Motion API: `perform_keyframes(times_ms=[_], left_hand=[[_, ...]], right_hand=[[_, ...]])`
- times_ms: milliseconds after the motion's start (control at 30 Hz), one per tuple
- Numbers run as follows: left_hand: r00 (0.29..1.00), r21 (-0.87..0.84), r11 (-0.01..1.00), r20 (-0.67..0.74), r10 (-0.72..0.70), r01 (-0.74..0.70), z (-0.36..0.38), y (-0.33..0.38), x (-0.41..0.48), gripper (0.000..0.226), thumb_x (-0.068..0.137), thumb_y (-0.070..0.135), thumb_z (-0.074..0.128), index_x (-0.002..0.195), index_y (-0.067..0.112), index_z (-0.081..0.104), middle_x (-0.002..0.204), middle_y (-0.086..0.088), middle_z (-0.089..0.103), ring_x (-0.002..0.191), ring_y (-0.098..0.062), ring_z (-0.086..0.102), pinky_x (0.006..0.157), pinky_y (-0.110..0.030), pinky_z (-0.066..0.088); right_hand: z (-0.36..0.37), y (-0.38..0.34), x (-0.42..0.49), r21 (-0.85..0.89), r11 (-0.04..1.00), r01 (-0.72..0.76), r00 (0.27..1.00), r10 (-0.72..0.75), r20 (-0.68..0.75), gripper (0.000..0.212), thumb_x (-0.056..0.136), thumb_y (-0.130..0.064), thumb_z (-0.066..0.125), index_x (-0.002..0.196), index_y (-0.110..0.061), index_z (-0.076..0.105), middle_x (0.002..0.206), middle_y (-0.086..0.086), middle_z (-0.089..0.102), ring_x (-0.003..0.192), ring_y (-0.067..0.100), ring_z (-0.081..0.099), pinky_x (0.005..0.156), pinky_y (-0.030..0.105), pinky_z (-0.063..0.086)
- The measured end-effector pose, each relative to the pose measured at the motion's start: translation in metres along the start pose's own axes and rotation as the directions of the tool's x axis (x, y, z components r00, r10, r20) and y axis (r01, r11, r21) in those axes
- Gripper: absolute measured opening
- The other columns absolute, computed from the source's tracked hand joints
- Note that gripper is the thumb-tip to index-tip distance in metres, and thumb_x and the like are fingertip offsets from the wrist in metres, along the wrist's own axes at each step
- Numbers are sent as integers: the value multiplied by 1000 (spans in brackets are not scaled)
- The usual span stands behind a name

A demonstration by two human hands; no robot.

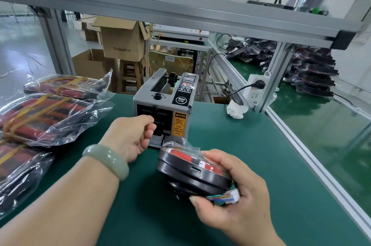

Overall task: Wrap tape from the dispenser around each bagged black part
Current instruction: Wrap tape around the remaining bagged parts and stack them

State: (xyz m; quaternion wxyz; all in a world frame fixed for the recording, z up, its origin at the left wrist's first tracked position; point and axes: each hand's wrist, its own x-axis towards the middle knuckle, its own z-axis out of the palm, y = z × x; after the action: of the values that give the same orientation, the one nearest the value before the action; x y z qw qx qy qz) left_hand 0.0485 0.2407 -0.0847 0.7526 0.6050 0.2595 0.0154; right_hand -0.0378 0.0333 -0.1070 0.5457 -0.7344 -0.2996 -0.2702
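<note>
The counter wears a plain dark green mat. The tape dispenser is light grey, with a black control panel lettered in white and an orange-yellow caution label printed in black. The black part has a finely dotted rim and a red strip on top under clear, glossy plastic; its wires are green, orange and blue, ending in a white connector. The bagged parts at the left are red and black, crossed by amber tape bands. The bracelet is pale milky green. The crumpled tissue is white, the cardboard boxes tan.
</note>
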Motion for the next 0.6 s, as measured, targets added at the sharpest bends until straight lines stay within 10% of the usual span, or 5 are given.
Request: perform_keyframes(times_ms=[600], left_hand=[[999,8,999,1,-43,43,5,8,3,17,92,12,57,75,9,59,40,4,55,30,-1,50,32,-10,37]], right_hand=[[-2,-1,0,30,999,-29,999,29,23,55,56,-31,77,109,-26,63,99,-12,69,86,9,68,76,13,49]])
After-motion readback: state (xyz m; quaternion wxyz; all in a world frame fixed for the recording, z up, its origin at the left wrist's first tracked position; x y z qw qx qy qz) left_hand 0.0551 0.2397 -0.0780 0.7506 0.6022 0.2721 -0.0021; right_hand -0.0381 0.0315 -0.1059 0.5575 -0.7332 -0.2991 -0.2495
